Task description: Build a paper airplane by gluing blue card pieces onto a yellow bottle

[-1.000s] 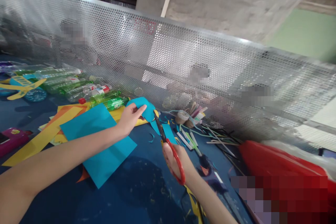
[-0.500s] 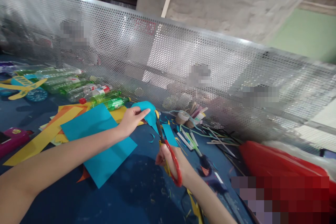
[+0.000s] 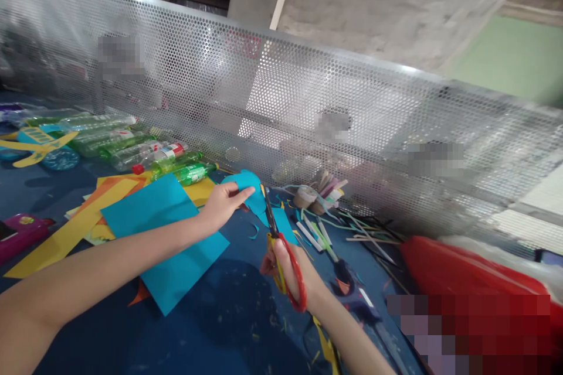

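Observation:
My left hand (image 3: 224, 202) pinches a curved piece of blue paper (image 3: 255, 202) between thumb and fingers, above the table. My right hand (image 3: 290, 266) is closed round the handles of a pair of scissors (image 3: 295, 281), one loop red and one yellow. Their dark blades point up and away from me, at the right edge of the blue piece. A large blue sheet (image 3: 176, 258) lies flat under my left forearm. Beside the scissors rests a blue paper strip (image 3: 285, 225), with small cut scraps around it.
Several plastic bottles (image 3: 193, 173) lie at the back left, near yellow paper strips (image 3: 74, 225). A glue gun (image 3: 356, 293) and white sticks (image 3: 310, 236) are to the right, before a red bag (image 3: 475, 269). A perforated metal panel (image 3: 281, 94) stands behind the table.
The blue piece has turned slightly in my left hand, and its edge sits a little differently against the blades. The scissors have shifted slightly to the right.

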Demonstrator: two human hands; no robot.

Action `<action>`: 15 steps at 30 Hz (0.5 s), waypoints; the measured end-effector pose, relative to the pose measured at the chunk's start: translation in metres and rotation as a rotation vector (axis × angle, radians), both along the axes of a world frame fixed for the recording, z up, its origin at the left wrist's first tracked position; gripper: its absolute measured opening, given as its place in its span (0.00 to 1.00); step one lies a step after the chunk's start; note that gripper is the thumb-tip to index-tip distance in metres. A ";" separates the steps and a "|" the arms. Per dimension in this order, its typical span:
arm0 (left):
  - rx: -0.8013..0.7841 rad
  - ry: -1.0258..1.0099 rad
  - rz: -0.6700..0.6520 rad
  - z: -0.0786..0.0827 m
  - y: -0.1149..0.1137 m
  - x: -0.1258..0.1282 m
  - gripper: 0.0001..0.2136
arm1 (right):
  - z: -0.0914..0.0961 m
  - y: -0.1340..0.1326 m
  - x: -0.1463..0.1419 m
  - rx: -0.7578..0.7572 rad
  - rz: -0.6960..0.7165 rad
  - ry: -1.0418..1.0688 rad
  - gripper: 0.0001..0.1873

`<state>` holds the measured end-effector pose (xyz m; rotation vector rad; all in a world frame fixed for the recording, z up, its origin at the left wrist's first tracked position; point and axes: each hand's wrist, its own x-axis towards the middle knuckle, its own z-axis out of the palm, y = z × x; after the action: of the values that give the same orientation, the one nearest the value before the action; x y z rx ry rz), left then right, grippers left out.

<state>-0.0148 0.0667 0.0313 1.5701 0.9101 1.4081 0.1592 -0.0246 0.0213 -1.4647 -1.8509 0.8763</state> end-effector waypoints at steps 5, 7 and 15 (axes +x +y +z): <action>0.000 0.005 -0.008 0.002 -0.002 0.000 0.16 | -0.001 0.000 0.000 -0.020 -0.021 0.033 0.32; 0.000 -0.009 -0.022 0.002 -0.002 0.000 0.16 | -0.002 0.000 0.000 -0.021 -0.023 0.033 0.32; 0.008 -0.009 -0.005 -0.001 -0.002 0.001 0.17 | -0.012 0.004 0.003 -0.012 -0.062 0.123 0.30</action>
<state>-0.0137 0.0649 0.0305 1.5700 0.8959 1.4160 0.1619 -0.0205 0.0089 -1.4347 -1.7046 0.9277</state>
